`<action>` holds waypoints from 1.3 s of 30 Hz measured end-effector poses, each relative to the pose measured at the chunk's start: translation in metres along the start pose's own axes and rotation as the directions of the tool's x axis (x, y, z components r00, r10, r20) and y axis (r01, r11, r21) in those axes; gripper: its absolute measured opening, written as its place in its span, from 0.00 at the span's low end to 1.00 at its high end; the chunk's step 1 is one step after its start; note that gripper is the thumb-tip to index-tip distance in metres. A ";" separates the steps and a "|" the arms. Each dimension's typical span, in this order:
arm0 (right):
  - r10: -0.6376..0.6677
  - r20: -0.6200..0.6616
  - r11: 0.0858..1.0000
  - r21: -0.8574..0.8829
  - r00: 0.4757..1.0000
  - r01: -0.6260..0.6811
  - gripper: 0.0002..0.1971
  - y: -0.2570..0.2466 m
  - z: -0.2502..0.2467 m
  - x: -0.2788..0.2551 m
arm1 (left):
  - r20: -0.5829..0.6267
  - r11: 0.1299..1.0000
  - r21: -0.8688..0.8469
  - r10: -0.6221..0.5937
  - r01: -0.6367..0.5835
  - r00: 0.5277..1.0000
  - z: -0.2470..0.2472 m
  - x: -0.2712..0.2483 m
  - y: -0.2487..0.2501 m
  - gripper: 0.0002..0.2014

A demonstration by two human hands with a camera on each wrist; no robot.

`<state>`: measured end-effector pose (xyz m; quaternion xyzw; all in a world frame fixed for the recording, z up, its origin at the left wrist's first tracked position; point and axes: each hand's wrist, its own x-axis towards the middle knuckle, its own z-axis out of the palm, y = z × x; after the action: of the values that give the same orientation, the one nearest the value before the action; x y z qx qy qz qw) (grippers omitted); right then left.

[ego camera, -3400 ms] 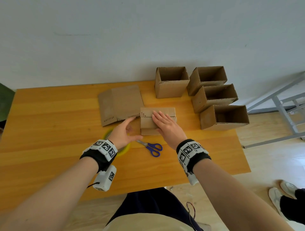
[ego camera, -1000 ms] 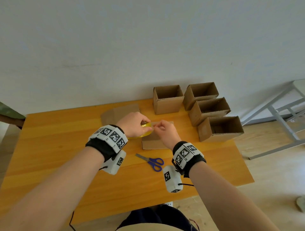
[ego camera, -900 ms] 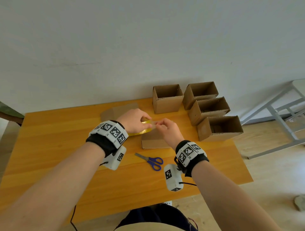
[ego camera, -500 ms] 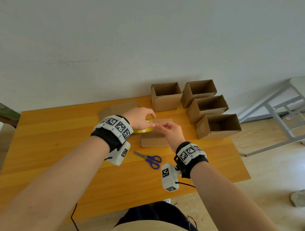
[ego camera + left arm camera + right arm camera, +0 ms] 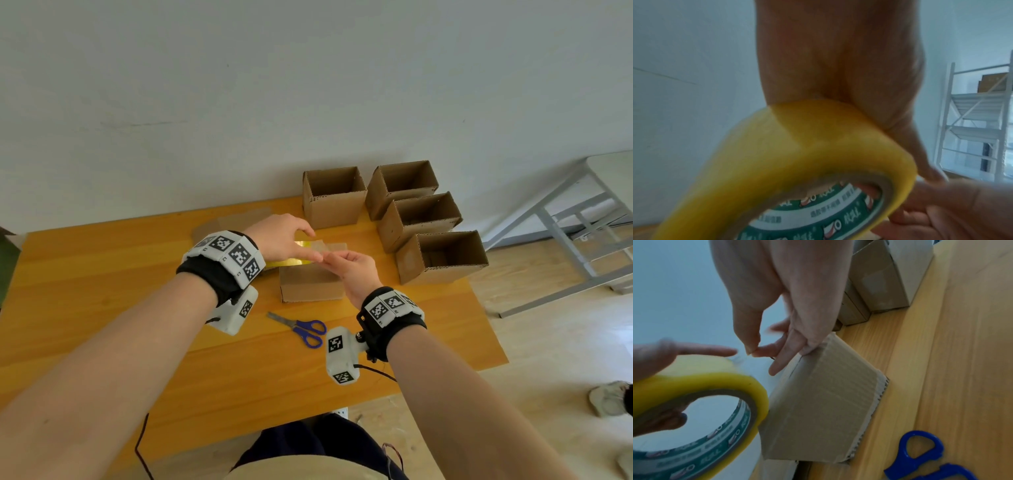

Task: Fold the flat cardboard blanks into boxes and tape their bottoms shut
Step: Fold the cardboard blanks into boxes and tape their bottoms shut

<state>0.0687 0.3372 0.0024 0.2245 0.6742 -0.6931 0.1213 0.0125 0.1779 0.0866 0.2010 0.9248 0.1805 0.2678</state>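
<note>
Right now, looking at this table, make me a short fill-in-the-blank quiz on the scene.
1. The left hand holds a roll of ____ tape.
2. The scissors have ____ handles.
3. ____ open boxes stand at the table's far right.
4. The right hand pinches the tape's ____ end.

Missing words: yellow; blue; four; free

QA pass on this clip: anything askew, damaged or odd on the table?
Nothing stands out. Four open boxes stand upright at the table's far right, the scissors lie flat, and the folded box sits squarely under the hands. The left hand holds the tape roll; the right hand pinches at its edge.
</note>
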 end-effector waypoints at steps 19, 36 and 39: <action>0.064 0.047 0.986 0.152 0.997 -0.070 0.02 0.001 -0.009 0.010 | -0.191 0.996 -0.075 0.042 -0.057 0.981 0.007 -0.023 -0.041 0.21; 0.032 0.015 0.973 0.228 0.999 -0.035 0.02 0.005 -0.008 0.016 | -0.257 0.644 -0.752 -0.477 0.136 0.840 0.056 -0.002 -0.046 0.07; 0.020 -0.010 0.984 0.178 1.000 -0.018 0.04 0.007 -0.009 0.016 | -0.205 0.534 -0.838 -0.502 0.114 0.840 0.059 -0.001 -0.043 0.09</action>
<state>0.0593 0.3479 -0.0109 0.2451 0.6082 -0.7479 0.1034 0.0354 0.1539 0.0215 -0.1565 0.7984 0.5619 0.1494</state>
